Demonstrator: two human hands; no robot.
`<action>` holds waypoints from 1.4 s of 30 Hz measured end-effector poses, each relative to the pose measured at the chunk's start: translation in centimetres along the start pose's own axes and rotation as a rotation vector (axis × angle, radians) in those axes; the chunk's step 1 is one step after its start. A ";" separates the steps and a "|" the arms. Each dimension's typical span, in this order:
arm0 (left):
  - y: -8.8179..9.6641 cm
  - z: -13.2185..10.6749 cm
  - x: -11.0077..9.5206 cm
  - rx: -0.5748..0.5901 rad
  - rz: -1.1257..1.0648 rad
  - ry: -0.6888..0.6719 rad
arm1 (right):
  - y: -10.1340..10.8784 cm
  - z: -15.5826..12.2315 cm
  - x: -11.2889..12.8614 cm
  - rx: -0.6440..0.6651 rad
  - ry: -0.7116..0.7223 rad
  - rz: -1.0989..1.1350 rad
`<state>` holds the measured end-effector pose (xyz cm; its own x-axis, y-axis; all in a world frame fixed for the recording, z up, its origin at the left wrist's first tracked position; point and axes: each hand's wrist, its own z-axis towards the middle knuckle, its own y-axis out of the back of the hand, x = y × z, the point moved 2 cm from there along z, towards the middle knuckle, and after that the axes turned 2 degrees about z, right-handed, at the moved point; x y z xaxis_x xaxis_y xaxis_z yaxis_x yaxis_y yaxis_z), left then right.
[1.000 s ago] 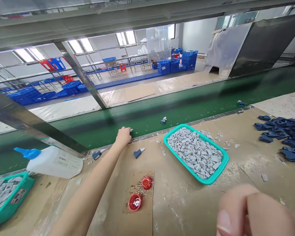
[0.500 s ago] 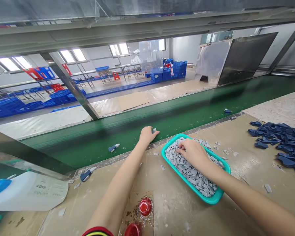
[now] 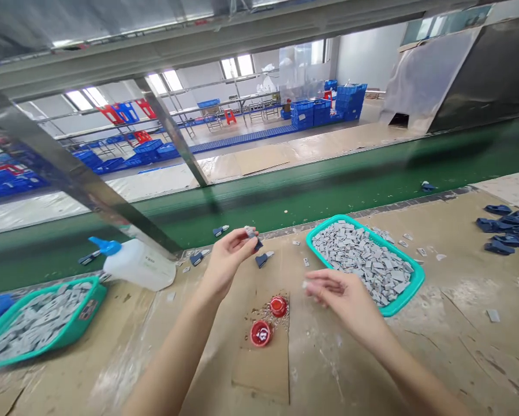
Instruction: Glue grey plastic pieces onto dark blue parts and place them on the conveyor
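My left hand (image 3: 228, 257) is closed around a small navy-blue part with a pale grey end (image 3: 254, 238), raised over the near edge of the green belt. To its right, my right hand (image 3: 344, 296) pinches a small light grey plastic piece (image 3: 305, 284) between thumb and fingertips. Beside that hand stands a turquoise basket (image 3: 416, 283) full of similar grey pieces. Between my forearms, a red cap with liquid in it (image 3: 260, 333) and a second red cap (image 3: 279, 306) sit on cardboard. A navy part with a whitish tip (image 3: 264, 259) lies just below my left hand.
A white bottle with a blue nozzle (image 3: 140, 264) stands at left, near another turquoise basket (image 3: 79, 323) of grey pieces. Navy parts (image 3: 508, 228) are heaped at the right. The green belt (image 3: 311, 196) runs across behind the table, with a metal post (image 3: 176, 138) beyond it.
My left hand has come back from the belt with the navy part. My right hand has left the turquoise basket with a grey piece. The view has shifted, showing more of the table's left.
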<state>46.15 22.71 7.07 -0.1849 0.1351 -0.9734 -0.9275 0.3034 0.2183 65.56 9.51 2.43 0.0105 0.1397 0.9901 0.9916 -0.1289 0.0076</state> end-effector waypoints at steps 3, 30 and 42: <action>2.2 -6.1 -0.4 -0.150 -0.121 0.062 | -3.0 -0.2 -1.8 0.044 -0.102 0.113; -4.2 -17.5 1.7 -0.706 -0.420 0.193 | -5.5 -3.0 -0.7 0.255 -0.175 0.279; -5.6 -17.3 0.5 -0.656 -0.411 0.184 | -5.9 -3.8 0.8 0.388 -0.153 0.237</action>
<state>45.68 4.76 4.18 0.2156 -0.0426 -0.9755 -0.9245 -0.3305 -0.1899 59.27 6.63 3.72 0.2324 0.2970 0.9262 0.9342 0.1969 -0.2975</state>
